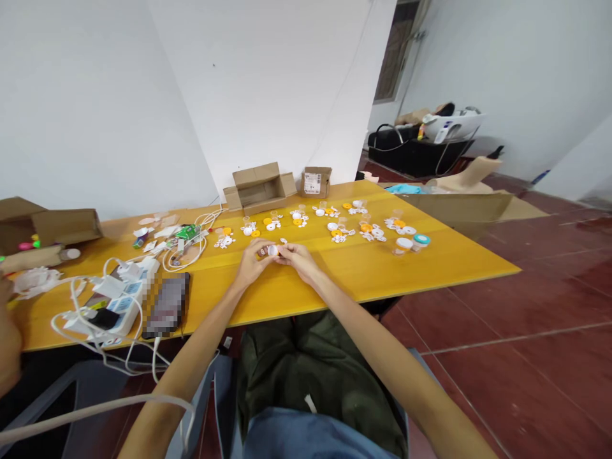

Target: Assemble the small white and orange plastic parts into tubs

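Both my hands meet over the middle of the yellow table (430, 264). My left hand (251, 262) and my right hand (296, 258) are closed together on a small white and brown part (268, 251), pinched between the fingertips. Beyond them lie several small white and orange plastic pieces (337, 227) in little groups. Two small lidded cups (412, 242), one white-topped and one teal-topped, stand to the right.
An open cardboard box (261, 187) and a smaller box (315, 181) sit at the far edge. A power strip with white cables (125, 294) and a dark phone (168, 305) lie at left. Another person's arm (9, 338) shows at the left edge. Red tiled floor at right.
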Motion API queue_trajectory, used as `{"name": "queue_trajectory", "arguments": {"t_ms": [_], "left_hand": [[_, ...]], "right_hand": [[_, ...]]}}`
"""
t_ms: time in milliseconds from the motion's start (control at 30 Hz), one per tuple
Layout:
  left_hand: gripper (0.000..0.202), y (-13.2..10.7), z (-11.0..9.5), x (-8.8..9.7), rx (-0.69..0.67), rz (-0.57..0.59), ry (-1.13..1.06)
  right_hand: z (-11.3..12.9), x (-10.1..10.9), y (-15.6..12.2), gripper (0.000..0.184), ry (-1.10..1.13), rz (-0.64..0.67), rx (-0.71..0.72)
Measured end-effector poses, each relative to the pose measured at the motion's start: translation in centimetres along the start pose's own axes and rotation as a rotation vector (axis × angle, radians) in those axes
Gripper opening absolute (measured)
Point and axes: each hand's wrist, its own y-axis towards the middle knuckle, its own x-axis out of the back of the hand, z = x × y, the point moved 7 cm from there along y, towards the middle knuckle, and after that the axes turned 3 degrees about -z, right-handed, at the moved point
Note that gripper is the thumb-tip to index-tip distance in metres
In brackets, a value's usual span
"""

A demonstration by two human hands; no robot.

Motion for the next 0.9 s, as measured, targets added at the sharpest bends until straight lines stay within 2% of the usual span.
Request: {"name": "queue_trajectory", "arguments": {"t_ms": [300, 567, 767, 900], "left_hand": [[0.031, 0.0, 0.1, -0.2, 0.035, 0.039, -0.047], [0.026, -0.3, 0.4, -0.4, 0.026, 0.083, 0.027], [0.022, -0.6, 1.0, -0.8, 0.036, 0.133, 0.089], [0.022, -0.7, 1.3, -1.5, 0.030, 0.200, 0.129]], "right_hand": [[0.2, -0.1, -0.2, 0.034, -0.019, 0.051, -0.022], [0.0, -0.1, 0.2, 0.030, -0.114, 0.056, 0.007], [0.1, -0.2, 0.3, 0.035, -0.361, -0.033, 0.129], [0.8, 1.3, 0.1, 0.027, -0.526, -0.161, 0.214]]}}
